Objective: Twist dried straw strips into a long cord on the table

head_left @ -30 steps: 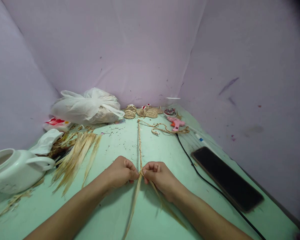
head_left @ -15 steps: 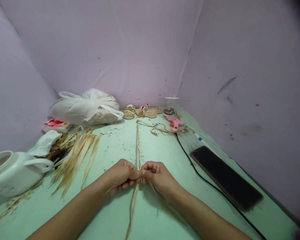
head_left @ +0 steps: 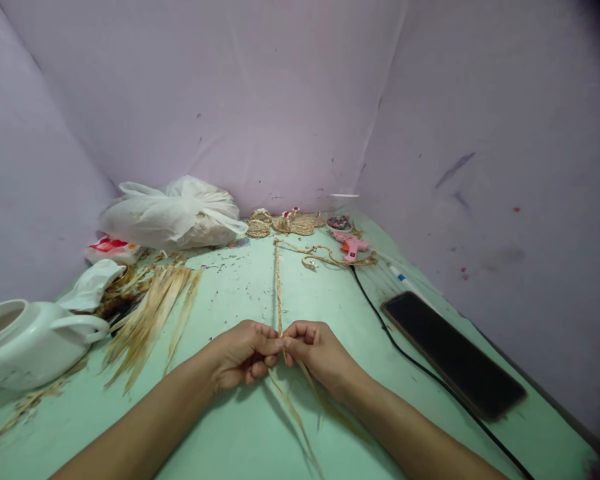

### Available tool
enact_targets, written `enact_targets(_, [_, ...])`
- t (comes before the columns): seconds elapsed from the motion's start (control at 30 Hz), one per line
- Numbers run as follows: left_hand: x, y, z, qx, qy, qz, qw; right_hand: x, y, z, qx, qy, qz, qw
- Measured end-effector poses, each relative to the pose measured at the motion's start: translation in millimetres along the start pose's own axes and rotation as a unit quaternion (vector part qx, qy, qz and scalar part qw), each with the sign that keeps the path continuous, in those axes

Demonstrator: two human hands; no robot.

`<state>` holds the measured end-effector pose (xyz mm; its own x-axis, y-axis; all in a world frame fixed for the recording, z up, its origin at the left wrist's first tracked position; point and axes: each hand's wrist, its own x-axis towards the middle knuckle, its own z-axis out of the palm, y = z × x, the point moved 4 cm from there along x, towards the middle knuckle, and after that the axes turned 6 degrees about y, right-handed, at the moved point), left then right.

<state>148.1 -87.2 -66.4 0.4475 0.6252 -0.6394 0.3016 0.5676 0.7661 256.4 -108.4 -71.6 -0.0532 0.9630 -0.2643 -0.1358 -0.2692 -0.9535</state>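
A thin straw-coloured braid (head_left: 279, 287) runs straight away from me across the green tabletop (head_left: 230, 440), and its far part bends right into loose curves by the glue gun. At its near end my left hand (head_left: 250, 352) and my right hand (head_left: 313, 350) meet, thumbs almost touching, each pinching the fibre. Loose flat fibre strands (head_left: 295, 417) hang from between the hands toward me. The fingers hide the exact crossing of the strands. To the left lies a fanned bundle of dry fibre strips (head_left: 147, 320).
A pink glue gun (head_left: 351, 245) and a phone (head_left: 453, 353) with a black cable (head_left: 405, 360) beside it lie right. At left stand a white pot (head_left: 35, 343) and a knotted plastic bag (head_left: 175, 213). Coiled woven pieces (head_left: 295, 225) sit at the back wall.
One hanging strand has swung from the left to the right below my hands. My left fingers have shifted slightly, while the braid stays stretched out in nearly the same place.
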Motion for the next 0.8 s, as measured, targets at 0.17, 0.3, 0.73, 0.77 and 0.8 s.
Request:
enact_targets(0.17, [3,3,-8.0,0.090,0.095,0.040,0.991,0,-3,-4,-0.055,-0.026,0.024,0.998])
enact_targets(0.3, [3,8,-9.5,0.170,0.120,0.082,0.975,-1,-4,-7,-0.076,-0.053,0.035,0.995])
enact_targets(0.73, [2,8,-4.6,0.175,0.077,0.107,0.976,3,-2,-13,-0.286,-0.045,-0.047,0.956])
enact_targets(0.77, [3,7,-4.7,0.159,0.080,0.093,0.980,2,-3,-13,-0.322,-0.030,-0.080,0.943])
enact_targets(0.8, [4,7,-5.0,0.152,0.088,0.089,0.980,0,-4,-13,-0.356,-0.017,-0.109,0.928])
